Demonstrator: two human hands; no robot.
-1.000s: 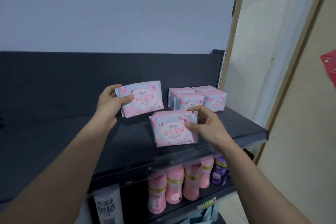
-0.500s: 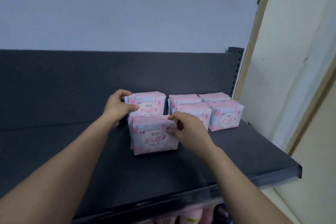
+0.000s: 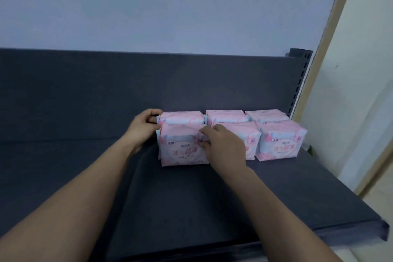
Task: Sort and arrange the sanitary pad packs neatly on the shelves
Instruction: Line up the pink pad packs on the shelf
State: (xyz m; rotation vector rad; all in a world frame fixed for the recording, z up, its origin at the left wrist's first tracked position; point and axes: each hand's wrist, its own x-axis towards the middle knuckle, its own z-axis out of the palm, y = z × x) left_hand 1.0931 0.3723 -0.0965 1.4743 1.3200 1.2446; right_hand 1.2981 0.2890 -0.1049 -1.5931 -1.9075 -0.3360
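Note:
Several pink and pale-blue sanitary pad packs stand upright in two rows on the dark shelf [image 3: 276,193], toward its right end. My left hand [image 3: 143,127] grips the left side of the back-left pack [image 3: 180,117]. The front-left pack [image 3: 180,151] stands just before it, and my right hand [image 3: 221,147] pinches its upper right corner. To the right stand a front-middle pack [image 3: 251,140], partly hidden by my right hand, and a front-right pack [image 3: 280,140]; two more packs [image 3: 225,114] [image 3: 266,114] show behind them.
The shelf's dark back panel [image 3: 106,91] runs behind the packs. A slotted upright post [image 3: 298,83] ends the shelf at the right, beside a pale wall and door frame [image 3: 331,49]. The shelf's left half [image 3: 53,166] is bare dark surface.
Both hands carried their packs back and right and set them down as a new left column against the existing rows. The camera view rose, hiding the lower shelf's bottles.

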